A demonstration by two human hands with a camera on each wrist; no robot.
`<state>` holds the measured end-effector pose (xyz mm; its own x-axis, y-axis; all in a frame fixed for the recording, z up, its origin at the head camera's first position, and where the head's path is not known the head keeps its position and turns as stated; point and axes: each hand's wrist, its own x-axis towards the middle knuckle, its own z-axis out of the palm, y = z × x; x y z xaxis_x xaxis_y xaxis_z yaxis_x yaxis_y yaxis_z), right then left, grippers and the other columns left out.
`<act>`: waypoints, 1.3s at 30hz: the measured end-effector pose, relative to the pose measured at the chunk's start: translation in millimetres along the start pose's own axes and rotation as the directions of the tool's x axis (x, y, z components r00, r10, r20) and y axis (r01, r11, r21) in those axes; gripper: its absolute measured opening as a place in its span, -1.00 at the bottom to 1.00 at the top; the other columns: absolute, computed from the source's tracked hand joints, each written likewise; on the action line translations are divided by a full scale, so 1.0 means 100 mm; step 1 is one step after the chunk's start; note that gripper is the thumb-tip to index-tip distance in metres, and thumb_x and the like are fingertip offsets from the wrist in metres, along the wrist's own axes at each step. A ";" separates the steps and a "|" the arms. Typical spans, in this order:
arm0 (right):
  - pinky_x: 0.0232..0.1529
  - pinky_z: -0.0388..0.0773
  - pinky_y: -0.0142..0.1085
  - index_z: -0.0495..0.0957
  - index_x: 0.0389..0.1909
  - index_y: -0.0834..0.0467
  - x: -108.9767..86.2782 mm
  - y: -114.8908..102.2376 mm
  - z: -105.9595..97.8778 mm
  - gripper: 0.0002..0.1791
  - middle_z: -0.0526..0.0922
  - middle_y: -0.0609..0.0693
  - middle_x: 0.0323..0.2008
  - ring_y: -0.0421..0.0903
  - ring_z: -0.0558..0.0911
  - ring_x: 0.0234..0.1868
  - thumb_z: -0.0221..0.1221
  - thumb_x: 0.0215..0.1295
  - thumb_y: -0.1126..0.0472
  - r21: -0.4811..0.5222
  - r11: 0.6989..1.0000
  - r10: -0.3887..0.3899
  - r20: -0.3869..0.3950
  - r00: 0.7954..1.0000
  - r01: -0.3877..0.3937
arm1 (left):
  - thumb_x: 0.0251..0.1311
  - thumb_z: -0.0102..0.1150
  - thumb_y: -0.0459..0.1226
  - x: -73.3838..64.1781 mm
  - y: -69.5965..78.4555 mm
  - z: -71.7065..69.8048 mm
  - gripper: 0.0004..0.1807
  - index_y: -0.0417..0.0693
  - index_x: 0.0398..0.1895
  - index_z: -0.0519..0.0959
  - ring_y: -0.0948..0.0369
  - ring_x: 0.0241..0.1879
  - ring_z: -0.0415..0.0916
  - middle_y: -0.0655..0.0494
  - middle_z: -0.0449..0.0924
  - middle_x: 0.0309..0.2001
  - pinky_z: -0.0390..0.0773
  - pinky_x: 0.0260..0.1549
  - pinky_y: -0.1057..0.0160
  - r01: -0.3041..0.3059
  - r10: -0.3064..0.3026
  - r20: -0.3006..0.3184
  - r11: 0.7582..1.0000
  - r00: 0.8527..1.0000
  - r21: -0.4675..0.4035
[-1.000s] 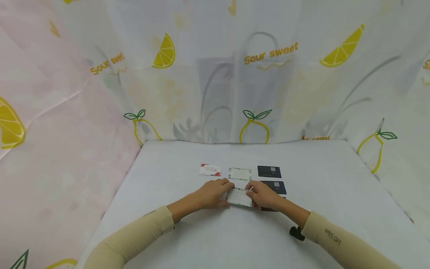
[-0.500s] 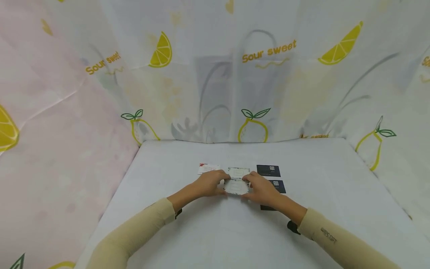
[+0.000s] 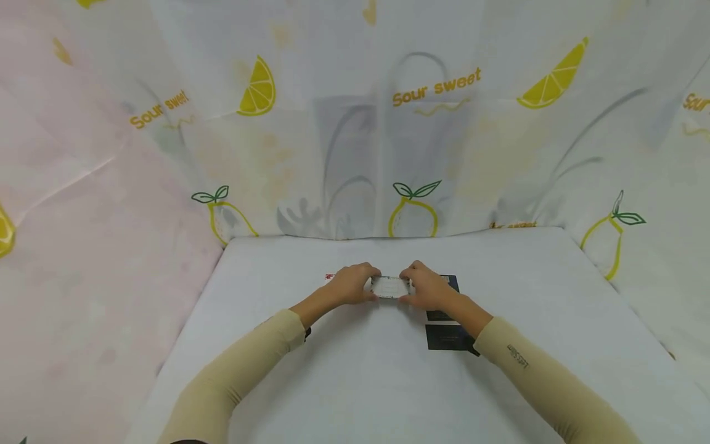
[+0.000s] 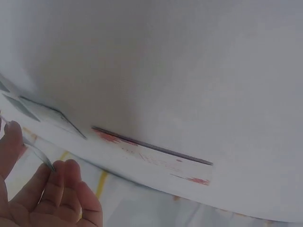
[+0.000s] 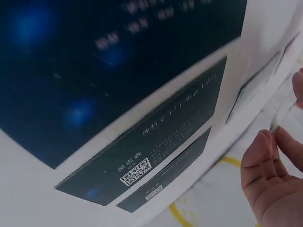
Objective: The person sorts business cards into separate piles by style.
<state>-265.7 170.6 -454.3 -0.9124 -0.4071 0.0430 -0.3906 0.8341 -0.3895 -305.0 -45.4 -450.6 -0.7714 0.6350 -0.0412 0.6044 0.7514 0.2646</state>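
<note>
A white business card with a leafy border (image 3: 391, 287) is held between both hands. My left hand (image 3: 350, 285) pinches its left end, thumb nearer my body and fingertips at the far edge. My right hand (image 3: 429, 288) pinches the right end the same way. Both wrist views show this card slightly bowed and raised off the table. Another pale card (image 4: 53, 116) lies on the table below it, hidden by the hands and held card in the head view. A white card with red flowers (image 4: 154, 156) lies left of it, mostly behind my left hand in the head view.
Dark cards with QR codes stand in a column on the right: the near card (image 3: 447, 337), the middle card (image 3: 438, 316) and the far card (image 3: 453, 282), partly covered by my right hand and forearm. A lemon-print curtain (image 3: 355, 135) rises behind the white table (image 3: 310, 394).
Both hands have moved away from my body with the leafy-bordered card, from the near row to over the far row. My right hand's grip has shifted along the card's right end.
</note>
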 end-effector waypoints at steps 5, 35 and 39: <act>-0.15 0.53 -0.20 0.55 0.13 0.25 0.13 0.08 -0.02 -0.43 0.50 0.14 0.03 -0.09 0.51 -0.17 0.42 0.14 0.07 -0.008 0.997 0.082 0.047 0.996 -0.082 | 0.11 0.43 -0.05 0.17 -0.01 0.02 -0.39 -0.05 0.21 0.54 0.18 -0.01 0.56 0.04 0.59 0.14 0.56 -0.07 0.11 0.048 -0.050 0.039 0.998 0.998 0.043; -0.09 0.51 -0.18 0.56 0.15 0.29 0.28 0.14 0.15 -0.37 0.51 0.15 -0.01 -0.08 0.49 -0.19 0.45 0.09 0.06 -0.050 0.987 0.157 0.141 0.977 -0.152 | 0.01 0.50 -0.04 0.37 -0.06 0.14 -0.39 0.01 0.18 0.60 0.11 0.01 0.49 0.05 0.56 0.07 0.40 0.01 -0.01 0.105 -0.118 0.156 0.991 0.981 0.086; -0.09 0.52 -0.18 0.54 0.16 0.30 0.28 0.16 0.16 -0.34 0.51 0.14 -0.02 -0.07 0.49 -0.19 0.47 0.07 0.08 -0.030 0.987 0.161 0.148 0.976 -0.159 | 0.00 0.51 -0.03 0.36 -0.06 0.13 -0.39 0.02 0.16 0.61 0.13 -0.01 0.51 0.09 0.58 0.06 0.35 -0.03 0.02 0.102 -0.117 0.156 0.990 0.981 0.100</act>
<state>-296.0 166.7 -474.5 -0.9351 -0.3178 -0.1567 -0.2444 0.8988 -0.3640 -333.6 -25.0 -465.8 -0.7963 0.5628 -0.2216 0.5393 0.8265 0.1614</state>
